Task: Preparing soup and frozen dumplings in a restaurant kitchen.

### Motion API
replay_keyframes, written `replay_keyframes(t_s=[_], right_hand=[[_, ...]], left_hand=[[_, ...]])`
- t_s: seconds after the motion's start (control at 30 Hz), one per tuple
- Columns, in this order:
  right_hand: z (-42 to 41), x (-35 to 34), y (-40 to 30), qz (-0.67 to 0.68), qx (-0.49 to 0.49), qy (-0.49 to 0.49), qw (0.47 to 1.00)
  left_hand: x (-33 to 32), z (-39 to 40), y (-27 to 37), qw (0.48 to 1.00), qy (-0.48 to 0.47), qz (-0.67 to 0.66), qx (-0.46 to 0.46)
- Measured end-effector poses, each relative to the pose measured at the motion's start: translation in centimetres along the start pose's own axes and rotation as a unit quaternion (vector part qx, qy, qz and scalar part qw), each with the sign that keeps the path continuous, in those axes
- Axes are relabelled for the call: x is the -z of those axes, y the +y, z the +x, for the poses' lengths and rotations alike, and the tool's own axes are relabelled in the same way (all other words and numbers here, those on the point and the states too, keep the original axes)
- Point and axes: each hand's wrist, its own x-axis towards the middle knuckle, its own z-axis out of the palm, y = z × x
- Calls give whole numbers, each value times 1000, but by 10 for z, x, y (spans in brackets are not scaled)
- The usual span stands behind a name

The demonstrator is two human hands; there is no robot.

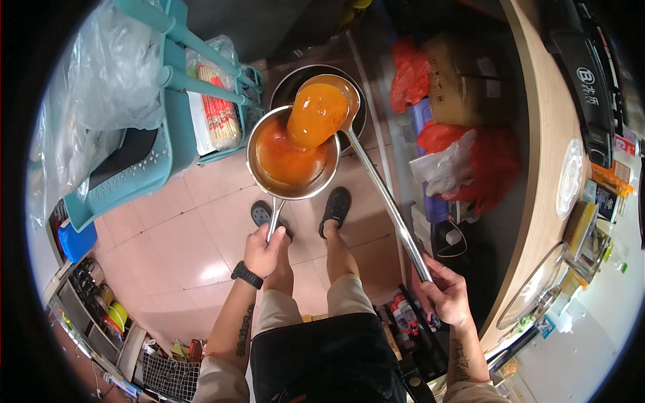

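My left hand [262,251] grips the handle of a small steel saucepan [250,160] out in front of me. Reddish-orange liquid [289,163] covers the pan's bottom. My right hand [446,292] is closed around the far end of a long metal handle, which belongs to a large steel ladle [357,108]. The ladle's bowl is tilted over the far right rim of the saucepan, and orange liquid [320,113] runs from it into the pan. Below both, a dark round pan [284,85] is partly hidden.
A teal plastic rack [176,136] with plastic bags and packed chopsticks [219,113] stands on the left. To the right, a cardboard box [461,90] and red bags [473,156] sit beneath a wooden counter [549,151]. A glass lid [531,287] lies on that counter.
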Motion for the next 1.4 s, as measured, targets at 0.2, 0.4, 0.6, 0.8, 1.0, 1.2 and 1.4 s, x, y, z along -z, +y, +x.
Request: replay_keyframes(t_s=[0.2,0.4,0.6,0.8,1.0,1.2,1.4], right_hand=[[-1,-1,7,-400,239,76,882],[-3,12,21,-475,247,71,841],[69,-10,-13,-406,262,86,871],[238,-80,-31,-664,140,75,730],[359,-132,-24,-644,73,46,760],[404,-148,-2,-197,-86,31,976],[359,-122,13,90,-108,-9,990]], left_hand=[[-6,10,10,1000,-1,13,-17],[-8,6,6,1000,-2,1,3],[1,-11,-7,1000,-8,-4,19],[1,-20,-18,998,-6,-36,50],[8,-31,-35,997,-5,-52,56],[13,-31,-30,996,-10,-73,48],[23,-35,-48,997,-2,-55,53]])
